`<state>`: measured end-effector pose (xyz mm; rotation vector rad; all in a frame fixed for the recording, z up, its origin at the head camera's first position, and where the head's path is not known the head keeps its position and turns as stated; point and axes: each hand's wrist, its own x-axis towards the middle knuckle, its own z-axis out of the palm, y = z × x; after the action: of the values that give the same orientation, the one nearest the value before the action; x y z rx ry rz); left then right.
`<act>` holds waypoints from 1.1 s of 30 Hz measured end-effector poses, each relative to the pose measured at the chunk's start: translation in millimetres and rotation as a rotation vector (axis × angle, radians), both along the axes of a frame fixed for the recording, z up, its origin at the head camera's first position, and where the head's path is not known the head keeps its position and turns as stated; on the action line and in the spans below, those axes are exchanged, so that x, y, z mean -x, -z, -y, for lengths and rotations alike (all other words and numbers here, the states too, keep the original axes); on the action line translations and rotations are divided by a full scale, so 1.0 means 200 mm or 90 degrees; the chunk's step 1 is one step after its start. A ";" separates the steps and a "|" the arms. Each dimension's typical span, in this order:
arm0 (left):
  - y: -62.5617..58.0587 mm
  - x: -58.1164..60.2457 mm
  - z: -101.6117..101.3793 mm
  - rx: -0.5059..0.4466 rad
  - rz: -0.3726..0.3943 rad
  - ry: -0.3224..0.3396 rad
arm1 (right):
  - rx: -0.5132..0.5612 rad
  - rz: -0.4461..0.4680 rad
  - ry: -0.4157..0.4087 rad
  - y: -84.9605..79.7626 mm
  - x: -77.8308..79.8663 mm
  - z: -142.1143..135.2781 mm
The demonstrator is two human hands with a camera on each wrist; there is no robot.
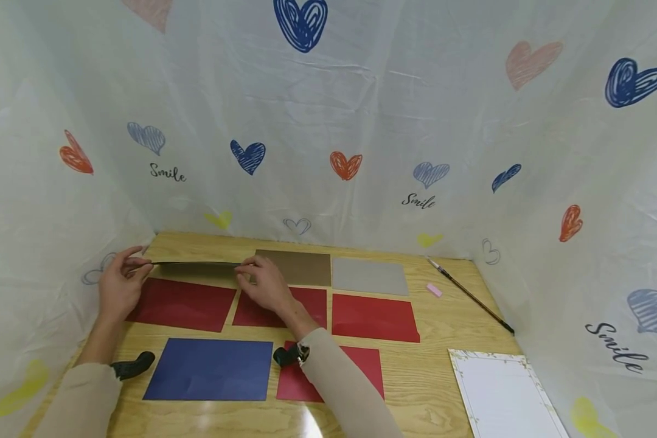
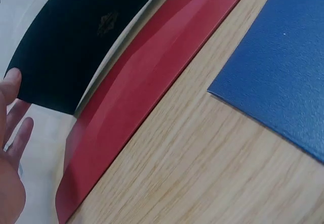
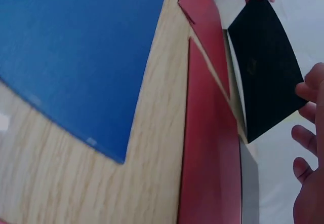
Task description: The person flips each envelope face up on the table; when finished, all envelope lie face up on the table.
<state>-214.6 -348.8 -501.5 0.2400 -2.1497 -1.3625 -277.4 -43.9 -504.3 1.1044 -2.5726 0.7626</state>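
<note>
The left hand (image 1: 118, 287) and right hand (image 1: 266, 286) pinch one black sheet (image 3: 266, 72) at opposite ends; its small emblem (image 2: 107, 23) is too faint for reading.

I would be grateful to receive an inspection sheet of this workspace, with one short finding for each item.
Surface: table with pale wood grain, shiny toward the person.
Job's things: dark folder held between two hands; four red folders, one blue folder, one brown folder and one grey folder on the table.
Clutter: thin brush, pink block and bordered sheet, all at the right.
Hands: left hand and right hand pinch opposite ends of the dark folder.
Cables: nothing seen.
Surroundings: white curtain behind and at both sides, printed with hearts.
</note>
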 end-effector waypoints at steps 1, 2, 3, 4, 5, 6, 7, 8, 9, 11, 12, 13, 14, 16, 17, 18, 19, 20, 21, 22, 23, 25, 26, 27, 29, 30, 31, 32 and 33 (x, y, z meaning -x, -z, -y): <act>0.00 0.00 0.00 -0.011 -0.006 -0.003 | 0.016 0.000 -0.001 0.00 0.00 0.00; 0.00 0.01 0.00 -0.024 -0.010 -0.007 | 0.029 0.002 -0.003 -0.01 0.00 0.01; 0.00 0.01 0.00 -0.036 -0.015 -0.013 | 0.040 0.003 -0.003 -0.01 0.00 0.01; 0.00 0.01 0.00 -0.051 -0.021 -0.020 | 0.050 0.006 -0.003 -0.01 0.00 0.01; 0.00 0.02 0.00 -0.062 -0.030 -0.027 | 0.059 0.010 -0.005 -0.02 0.00 0.01; 0.00 0.02 0.00 -0.069 -0.039 -0.035 | 0.066 0.011 -0.007 -0.02 0.00 0.02; 0.00 0.02 -0.01 -0.064 -0.047 -0.047 | 0.073 0.013 -0.008 -0.02 0.00 0.02; 0.00 0.03 -0.01 -0.056 -0.054 -0.056 | 0.080 0.013 -0.009 -0.02 0.00 0.02; -0.01 0.03 -0.01 -0.045 -0.060 -0.064 | 0.087 0.014 -0.009 -0.02 -0.01 0.02; -0.01 0.04 -0.01 -0.014 -0.071 -0.081 | 0.105 0.020 -0.009 -0.02 -0.01 0.03; -0.01 0.04 -0.01 -0.001 -0.078 -0.087 | 0.111 0.020 -0.005 -0.02 -0.01 0.03; -0.01 0.04 -0.01 0.010 -0.084 -0.090 | 0.121 0.025 -0.004 -0.03 -0.01 0.03; -0.01 0.05 -0.01 0.020 -0.089 -0.093 | 0.128 0.029 -0.001 -0.03 -0.01 0.04; -0.01 0.05 -0.02 0.032 -0.100 -0.090 | 0.136 0.037 0.007 -0.03 -0.01 0.04; -0.01 0.05 -0.02 0.040 -0.104 -0.088 | 0.137 0.041 0.011 -0.02 -0.01 0.04; -0.01 0.05 -0.02 0.046 -0.106 -0.084 | 0.137 0.047 0.015 -0.02 -0.01 0.05; -0.01 0.05 -0.02 0.053 -0.104 -0.081 | 0.136 0.057 0.020 -0.02 0.00 0.05; -0.01 0.05 -0.02 0.064 -0.097 -0.079 | 0.131 0.067 0.026 -0.01 0.00 0.05; -0.01 0.05 -0.03 0.066 -0.086 -0.075 | 0.126 0.078 0.032 -0.01 0.00 0.05; 0.00 0.05 -0.03 0.073 -0.070 -0.070 | 0.121 0.091 0.039 0.00 0.00 0.05; 0.00 0.05 -0.03 0.080 -0.051 -0.067 | 0.114 0.104 0.047 0.01 0.01 0.04; 0.01 0.06 -0.03 0.101 -0.008 -0.056 | 0.100 0.128 0.064 0.02 0.02 0.04; 0.02 0.06 -0.03 0.112 0.014 -0.048 | 0.090 0.136 0.073 0.03 0.02 0.04; 0.03 0.06 -0.03 0.120 0.028 -0.036 | 0.082 0.141 0.080 0.04 0.02 0.04; 0.04 0.07 -0.04 0.155 0.051 -0.017 | 0.064 0.140 0.092 0.05 0.03 0.04; 0.04 0.07 -0.05 0.173 0.059 -0.005 | 0.057 0.138 0.097 0.05 0.04 0.04; 0.04 0.07 -0.05 0.189 0.063 0.006 | 0.050 0.135 0.103 0.06 0.04 0.04; 0.05 0.07 -0.06 0.203 0.068 0.014 | 0.044 0.133 0.108 0.06 0.04 0.04; 0.05 0.07 -0.07 0.218 0.070 0.019 | 0.038 0.130 0.113 0.06 0.04 0.04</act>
<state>-229.4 -335.2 -511.4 0.1500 -2.4433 -0.9939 -286.2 -52.5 -516.5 0.8050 -2.7480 0.9444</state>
